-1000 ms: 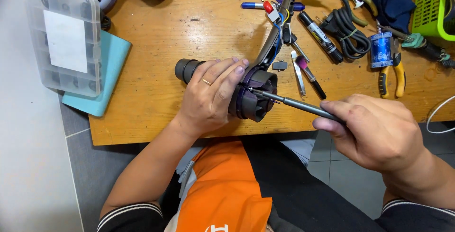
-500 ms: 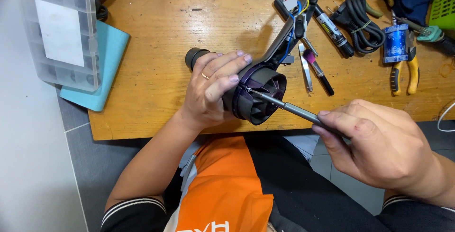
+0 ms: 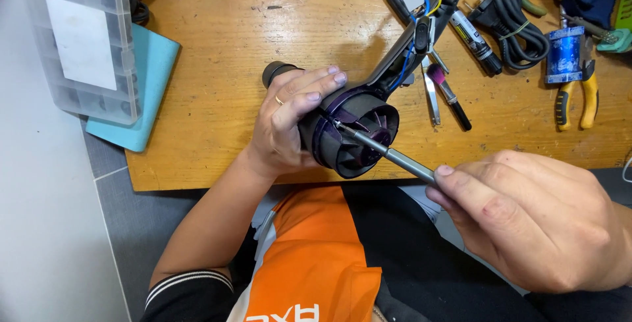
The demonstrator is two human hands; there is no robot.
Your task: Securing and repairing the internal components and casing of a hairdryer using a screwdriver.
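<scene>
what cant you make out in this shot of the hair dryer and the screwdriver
Head view only:
- Screwdriver handle: hidden inside the right hand.
- Its tip, and any screw it meets: too small and dark inside the hair dryer fan housing.
- Dryer's far side: covered by the left hand.
- Clear parts box contents: blurred by the lid.
- Pliers: jaws under a blue part.

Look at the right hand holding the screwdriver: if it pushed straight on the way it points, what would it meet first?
Probably the dark fan housing: the right hand aims its screwdriver up-left, tip already inside it, left hand just behind.
</scene>
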